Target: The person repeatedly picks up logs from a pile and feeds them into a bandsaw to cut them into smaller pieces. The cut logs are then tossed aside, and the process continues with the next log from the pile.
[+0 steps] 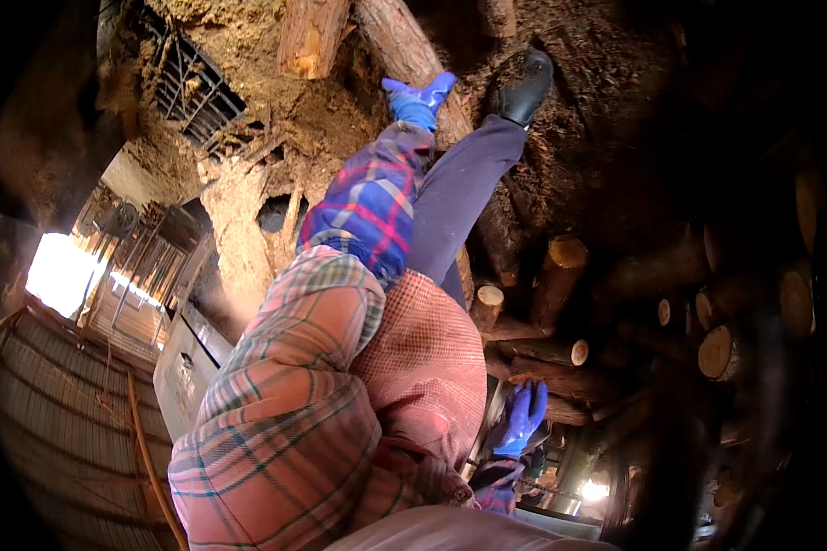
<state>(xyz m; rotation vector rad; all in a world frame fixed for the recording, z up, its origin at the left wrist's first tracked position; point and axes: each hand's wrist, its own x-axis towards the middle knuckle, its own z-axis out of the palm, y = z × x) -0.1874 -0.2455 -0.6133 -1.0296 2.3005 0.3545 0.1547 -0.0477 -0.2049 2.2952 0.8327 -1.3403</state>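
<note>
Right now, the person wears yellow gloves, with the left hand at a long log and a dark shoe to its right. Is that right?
Not quite: the head view shows that the gloves are blue, not yellow. The left hand is at a long log, with a dark shoe to its right.
</note>
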